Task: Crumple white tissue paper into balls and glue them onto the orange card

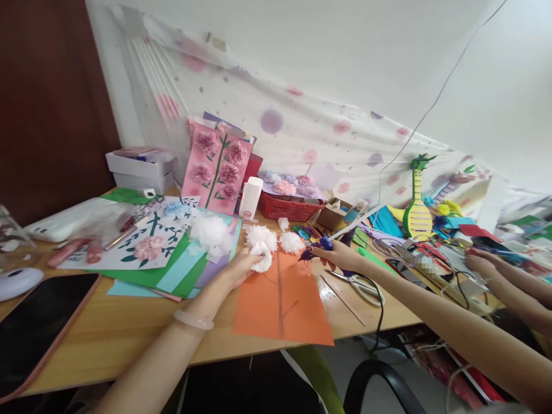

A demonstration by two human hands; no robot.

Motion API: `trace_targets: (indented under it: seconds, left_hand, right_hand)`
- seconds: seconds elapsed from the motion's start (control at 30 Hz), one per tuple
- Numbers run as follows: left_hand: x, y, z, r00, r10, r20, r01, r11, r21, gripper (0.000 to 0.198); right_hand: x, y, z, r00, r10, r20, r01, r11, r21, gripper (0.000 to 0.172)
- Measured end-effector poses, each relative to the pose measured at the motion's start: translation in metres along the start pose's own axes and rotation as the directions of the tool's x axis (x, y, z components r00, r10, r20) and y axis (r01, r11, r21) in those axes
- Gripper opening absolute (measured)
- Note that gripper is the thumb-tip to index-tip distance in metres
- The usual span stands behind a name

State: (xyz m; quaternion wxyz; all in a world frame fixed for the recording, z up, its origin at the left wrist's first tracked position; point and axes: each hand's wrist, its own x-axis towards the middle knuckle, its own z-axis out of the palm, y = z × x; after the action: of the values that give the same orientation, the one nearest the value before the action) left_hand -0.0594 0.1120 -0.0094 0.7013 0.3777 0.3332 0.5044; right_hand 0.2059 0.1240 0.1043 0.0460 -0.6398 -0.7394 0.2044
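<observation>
My left hand (244,265) is closed around a white tissue-paper flower (261,257) that rests at the top edge of an orange paper sheet (282,299) on the wooden desk. A pale bangle sits on that wrist. My right hand (334,253) reaches over the sheet's upper right corner and pinches a small dark blue object (311,251) I cannot name. Two more white tissue flowers (292,242) lie just beyond the sheet, between my hands.
A black phone (38,325) lies near left. Green and blue sheets and a flower card (146,241) lie left of centre. A pink flower card (218,169), a red basket (288,208), scissors (360,283) and craft clutter are behind. Another person's arms (504,282) reach in at right.
</observation>
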Motion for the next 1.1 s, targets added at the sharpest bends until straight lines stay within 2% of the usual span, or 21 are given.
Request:
trace_targets:
  seconds: [0.27, 0.47, 0.73, 0.87, 1.1]
  left_hand:
    - [-0.004, 0.006, 0.002, 0.998, -0.045, -0.043, 0.045, 0.999, 0.020, 0.027]
    - [-0.007, 0.009, 0.002, 0.995, -0.062, -0.076, 0.063, 0.998, 0.014, 0.018]
    - [-0.008, 0.011, 0.002, 0.994, -0.067, -0.089, 0.067, 0.998, 0.003, 0.020]
    - [-0.009, 0.012, 0.002, 0.995, -0.056, -0.087, 0.056, 0.998, -0.002, 0.015]
    - [-0.015, 0.020, 0.004, 0.997, -0.042, -0.060, 0.044, 0.998, 0.040, 0.025]
  right_hand:
    - [-0.005, -0.001, -0.002, 0.999, -0.001, 0.042, 0.001, 1.000, 0.007, 0.059]
    - [-0.009, -0.002, -0.001, 0.999, 0.050, 0.004, -0.050, 0.999, 0.020, 0.060]
    - [-0.007, 0.000, 0.002, 1.000, -0.009, 0.009, 0.008, 0.998, 0.070, 0.061]
    - [-0.004, 0.006, 0.005, 1.000, 0.011, 0.009, -0.012, 0.997, 0.075, 0.063]
    - [-0.003, 0.011, 0.005, 1.000, 0.000, 0.025, -0.003, 0.995, 0.103, 0.065]
